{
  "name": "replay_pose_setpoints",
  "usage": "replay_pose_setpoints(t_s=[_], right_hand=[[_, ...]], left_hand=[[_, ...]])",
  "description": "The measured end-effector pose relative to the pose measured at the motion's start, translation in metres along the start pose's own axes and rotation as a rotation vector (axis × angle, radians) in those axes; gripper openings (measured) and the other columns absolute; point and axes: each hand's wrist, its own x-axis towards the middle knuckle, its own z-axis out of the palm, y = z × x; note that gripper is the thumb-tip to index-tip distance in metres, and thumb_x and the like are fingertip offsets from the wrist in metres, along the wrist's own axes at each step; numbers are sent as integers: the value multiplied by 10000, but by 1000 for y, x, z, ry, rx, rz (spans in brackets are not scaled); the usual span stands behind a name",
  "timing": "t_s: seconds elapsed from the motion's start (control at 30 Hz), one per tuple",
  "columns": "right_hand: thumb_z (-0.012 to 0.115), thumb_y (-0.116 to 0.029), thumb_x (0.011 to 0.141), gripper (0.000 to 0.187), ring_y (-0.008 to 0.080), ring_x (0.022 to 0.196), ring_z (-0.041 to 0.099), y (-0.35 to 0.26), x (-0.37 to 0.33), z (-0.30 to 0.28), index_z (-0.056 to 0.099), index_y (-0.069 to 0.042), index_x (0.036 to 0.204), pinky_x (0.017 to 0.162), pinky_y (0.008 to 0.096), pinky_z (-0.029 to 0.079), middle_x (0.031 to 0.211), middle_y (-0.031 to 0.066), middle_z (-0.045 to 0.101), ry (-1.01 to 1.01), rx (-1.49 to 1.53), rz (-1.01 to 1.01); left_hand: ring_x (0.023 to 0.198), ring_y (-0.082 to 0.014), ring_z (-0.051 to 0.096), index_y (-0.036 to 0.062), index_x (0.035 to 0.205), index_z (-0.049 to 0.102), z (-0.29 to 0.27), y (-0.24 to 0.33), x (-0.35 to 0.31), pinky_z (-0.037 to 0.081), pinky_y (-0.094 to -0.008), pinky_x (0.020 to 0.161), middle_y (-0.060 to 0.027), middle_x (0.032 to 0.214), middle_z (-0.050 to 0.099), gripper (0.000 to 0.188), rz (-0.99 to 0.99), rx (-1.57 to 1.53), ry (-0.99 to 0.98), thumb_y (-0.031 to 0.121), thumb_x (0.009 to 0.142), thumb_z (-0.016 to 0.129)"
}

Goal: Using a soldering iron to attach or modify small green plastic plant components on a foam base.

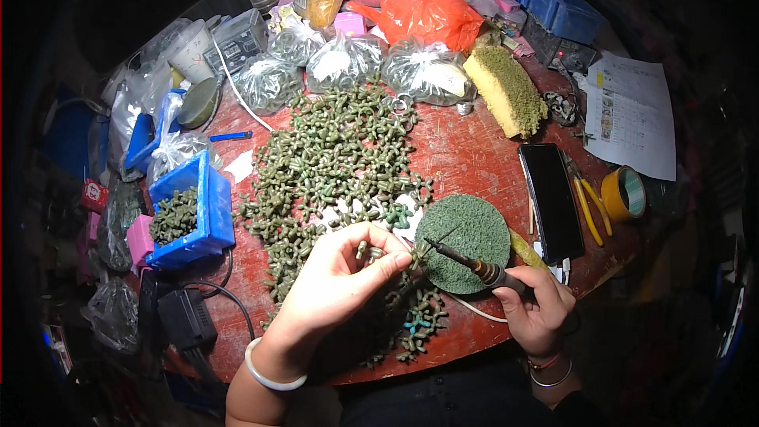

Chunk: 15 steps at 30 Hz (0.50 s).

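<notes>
My left hand [348, 269] is closed in a pinch over the front of the pile. Between thumb and index fingertips it holds a small branched green piece [419, 251]; another small piece shows inside the curled fingers. My right hand [539, 304] grips a soldering iron [489, 273] by its handle, its thin dark tip slanting up and left, close by the held piece. Beneath the tip lies a round green textured pad [462, 225]. A broad heap of olive-green knobby branched pieces [340, 158] spreads left of the pad and under my left hand.
A blue bin [213, 205] with more pieces stands at left, beside a black power adapter [186, 318]. Knotted clear bags [344, 63] and a red bag [431, 14] line the back. At right are a yellow sponge [494, 95], phone [551, 202], pliers [589, 209], tape roll [624, 192] and paper [631, 115].
</notes>
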Motion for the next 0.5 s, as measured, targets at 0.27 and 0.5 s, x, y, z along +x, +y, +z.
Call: replay_pose_setpoints(t_s=[0.27,0.5], right_hand=[[794,-161,842,275,244,631,660,1,-2,0,642,-2,1006,540,329,507,763,114,646,-3,0,20],[798,-171,839,290,240,654,661,7,-6,3,646,-1,1019,560,323,516,798,112,653,111,-21,-26]], left_hand=[[864,-80,589,-5,924,661,-2,-3,1,472,-249,809,-26,901,670,72,15,2,-4,61,919,688],[856,-75,589,-4,916,660,0,0,1,474,-243,795,-26,903,673,74,-12,21,17,61,915,694]])
